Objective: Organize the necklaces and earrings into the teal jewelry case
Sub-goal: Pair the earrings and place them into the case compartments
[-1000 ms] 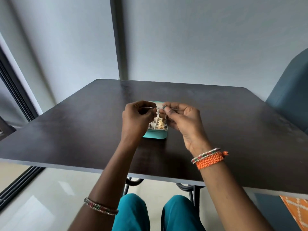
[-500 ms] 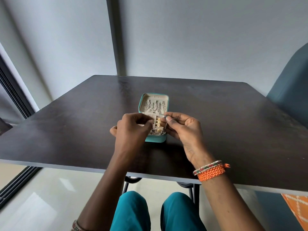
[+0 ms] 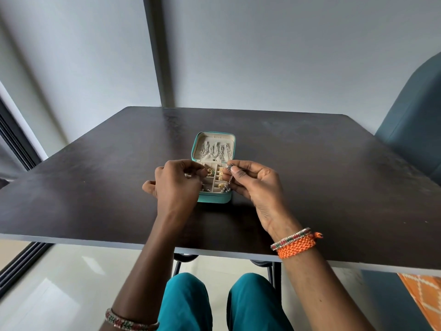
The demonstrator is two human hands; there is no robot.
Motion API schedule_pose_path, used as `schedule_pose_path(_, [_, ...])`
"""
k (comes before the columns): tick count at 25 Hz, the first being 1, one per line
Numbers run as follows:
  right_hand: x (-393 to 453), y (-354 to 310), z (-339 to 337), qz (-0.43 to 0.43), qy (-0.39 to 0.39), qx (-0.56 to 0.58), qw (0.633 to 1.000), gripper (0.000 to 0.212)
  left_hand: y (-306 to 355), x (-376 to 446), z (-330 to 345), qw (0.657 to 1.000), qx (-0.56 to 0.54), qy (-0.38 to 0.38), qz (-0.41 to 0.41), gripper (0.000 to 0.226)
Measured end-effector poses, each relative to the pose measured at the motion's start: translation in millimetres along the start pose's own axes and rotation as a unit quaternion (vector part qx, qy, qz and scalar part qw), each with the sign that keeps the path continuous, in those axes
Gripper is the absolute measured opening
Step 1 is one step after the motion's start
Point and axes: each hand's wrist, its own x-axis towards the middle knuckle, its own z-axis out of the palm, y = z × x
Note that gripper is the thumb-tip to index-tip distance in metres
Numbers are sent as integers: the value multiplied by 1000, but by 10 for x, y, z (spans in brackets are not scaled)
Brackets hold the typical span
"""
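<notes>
We see a teal jewelry case (image 3: 216, 198) lined beige on a dark brown table (image 3: 322, 177); at five o'clock, an orange braided bracelet (image 3: 297, 246); at six, teal trousers (image 3: 186, 304).

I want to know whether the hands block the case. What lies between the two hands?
In the head view, the open tray of the teal jewelry case shows between the left hand and right hand, with gold earrings in its compartments.

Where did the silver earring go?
In the head view, the silver earring is pinched in the right hand, dangling over the right edge of the open teal case at the table's middle.
</notes>
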Motion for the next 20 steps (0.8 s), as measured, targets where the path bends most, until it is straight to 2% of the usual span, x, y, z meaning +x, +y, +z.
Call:
schedule_pose_path(5, [-14,-13,-1,10,5,4,1000,16,63,-54,-86,999,-34,-5,21,14])
schedule_pose_path(9, [-19,-13,-5,9,4,5,1000,16,59,-83,-81,996,66,29,44,7])
schedule_pose_path(15, [-5,9,-11,1,-2,-1,1000,15,8,17,112,988,140,-41,44,10])
schedule_pose_path(18, [18,-12,-17,-14,-9,-33,999,14,-30,11,102,991,129,-31,32,15])
schedule_pose_path(20, [59,-67,14,-42,-23,-101,994,13,-85,-19,95,993,115,0,28,20])
